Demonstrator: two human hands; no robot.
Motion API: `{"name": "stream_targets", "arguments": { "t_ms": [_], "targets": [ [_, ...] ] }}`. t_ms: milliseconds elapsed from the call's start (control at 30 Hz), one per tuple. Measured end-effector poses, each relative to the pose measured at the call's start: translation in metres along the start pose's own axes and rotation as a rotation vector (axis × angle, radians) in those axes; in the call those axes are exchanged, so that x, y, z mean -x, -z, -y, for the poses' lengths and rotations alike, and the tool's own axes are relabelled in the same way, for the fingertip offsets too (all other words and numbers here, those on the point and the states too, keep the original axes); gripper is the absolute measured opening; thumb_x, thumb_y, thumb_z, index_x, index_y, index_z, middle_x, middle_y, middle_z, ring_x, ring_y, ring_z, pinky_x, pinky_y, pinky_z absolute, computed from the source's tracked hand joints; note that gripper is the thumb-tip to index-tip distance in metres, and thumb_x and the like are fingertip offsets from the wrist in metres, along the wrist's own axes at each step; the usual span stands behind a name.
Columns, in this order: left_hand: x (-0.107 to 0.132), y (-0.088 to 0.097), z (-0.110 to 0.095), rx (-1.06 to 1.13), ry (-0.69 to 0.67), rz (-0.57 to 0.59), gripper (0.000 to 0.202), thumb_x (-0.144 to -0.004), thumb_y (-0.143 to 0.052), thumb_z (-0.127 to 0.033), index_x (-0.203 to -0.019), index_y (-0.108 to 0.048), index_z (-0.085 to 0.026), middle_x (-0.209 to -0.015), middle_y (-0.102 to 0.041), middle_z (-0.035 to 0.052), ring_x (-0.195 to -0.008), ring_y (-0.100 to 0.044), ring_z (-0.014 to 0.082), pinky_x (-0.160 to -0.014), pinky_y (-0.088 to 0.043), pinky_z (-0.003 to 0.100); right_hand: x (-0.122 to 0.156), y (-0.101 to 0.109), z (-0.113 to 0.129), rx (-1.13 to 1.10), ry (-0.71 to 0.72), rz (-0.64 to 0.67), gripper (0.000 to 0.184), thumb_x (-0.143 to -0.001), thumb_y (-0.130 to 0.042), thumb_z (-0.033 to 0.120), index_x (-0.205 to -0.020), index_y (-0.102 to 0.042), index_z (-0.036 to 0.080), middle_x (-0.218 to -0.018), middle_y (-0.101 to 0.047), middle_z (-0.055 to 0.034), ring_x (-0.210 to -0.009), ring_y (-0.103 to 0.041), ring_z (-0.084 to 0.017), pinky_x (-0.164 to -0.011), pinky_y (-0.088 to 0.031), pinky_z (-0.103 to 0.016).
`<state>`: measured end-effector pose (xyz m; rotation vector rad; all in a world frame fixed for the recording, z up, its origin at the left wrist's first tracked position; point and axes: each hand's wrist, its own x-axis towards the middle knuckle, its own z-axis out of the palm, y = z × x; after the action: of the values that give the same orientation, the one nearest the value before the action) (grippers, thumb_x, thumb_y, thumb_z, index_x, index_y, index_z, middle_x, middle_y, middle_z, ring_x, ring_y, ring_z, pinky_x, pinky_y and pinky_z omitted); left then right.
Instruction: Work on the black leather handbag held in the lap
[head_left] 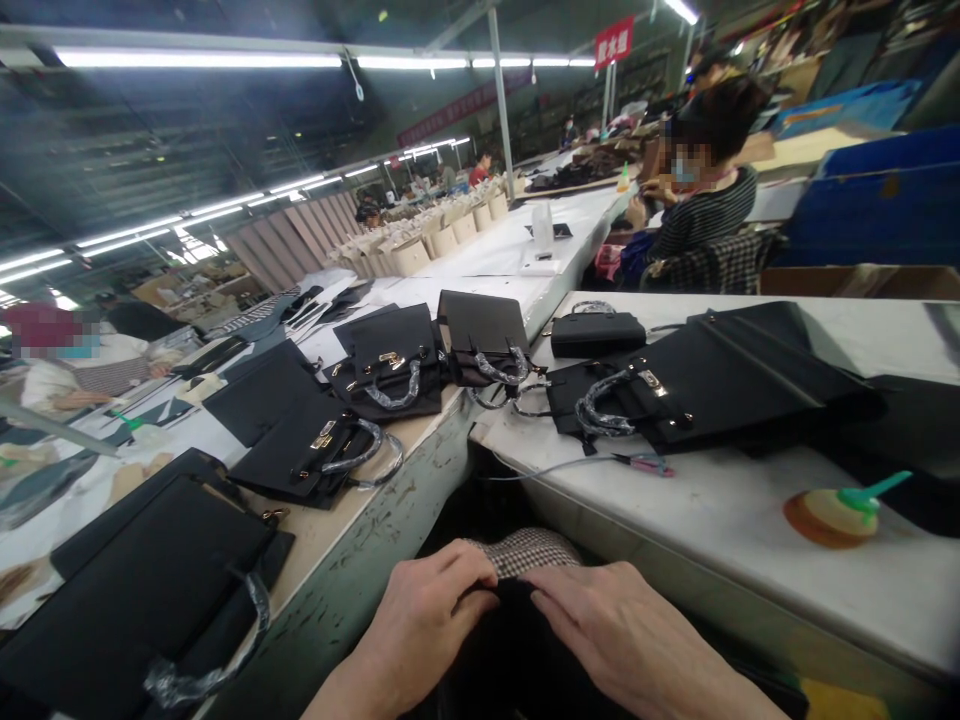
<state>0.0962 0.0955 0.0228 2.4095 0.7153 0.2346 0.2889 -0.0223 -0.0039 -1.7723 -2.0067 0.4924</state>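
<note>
Low in the view, above my lap, a black leather-like piece [517, 650] is held by its upper edge. My left hand [431, 620] pinches that edge between thumb and fingers. Close beside it, my right hand [600, 615] grips the same edge, its fingers bent over the top. The lower part of the piece is too dark to make out. Beyond my hands, a black handbag [697, 370] with plastic-wrapped handles lies on the right table. Along the left bench are more black handbags, among them a near one [157, 580] and another [300, 460] with gold-coloured hardware.
A bottle of amber liquid [829, 515] with a green nozzle sits on the right table [720, 530]. Near its edge lies a thin pink-tipped tool [645, 464] with a cable. Co-workers sit at right [705, 215] and left [82, 380]. Blue bins [877, 210] stand behind.
</note>
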Motion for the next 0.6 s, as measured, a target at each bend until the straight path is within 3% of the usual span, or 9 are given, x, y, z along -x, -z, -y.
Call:
{"name": "stream_targets", "arguments": {
  "t_ms": [267,600],
  "targets": [
    [-0.004,0.001,-0.008,-0.115,-0.02,0.058,0.015,-0.088,-0.059,-0.007,-0.088,-0.059,-0.023,-0.097,-0.066,-0.0025,-0.085,-0.062,0.0141,-0.078,-0.044,0.023,0.0,-0.002,0.003,0.033,-0.012,0.022,0.014,-0.096,-0.054,0.019,-0.107,-0.062,0.024,-0.093,-0.073,0.0001,-0.079,-0.07,-0.023,-0.069,-0.043,-0.034],
    [-0.006,-0.008,-0.008,-0.12,-0.095,0.018,0.015,-0.083,-0.056,-0.005,-0.078,-0.053,-0.02,-0.086,-0.064,0.0,-0.077,-0.059,0.0142,-0.071,-0.042,0.023,-0.003,-0.012,0.01,0.183,-0.078,0.011,0.011,-0.096,-0.057,0.02,-0.104,-0.064,0.023,-0.089,-0.074,-0.0016,-0.075,-0.073,-0.026,-0.06,-0.045,-0.035]
  ]
}}
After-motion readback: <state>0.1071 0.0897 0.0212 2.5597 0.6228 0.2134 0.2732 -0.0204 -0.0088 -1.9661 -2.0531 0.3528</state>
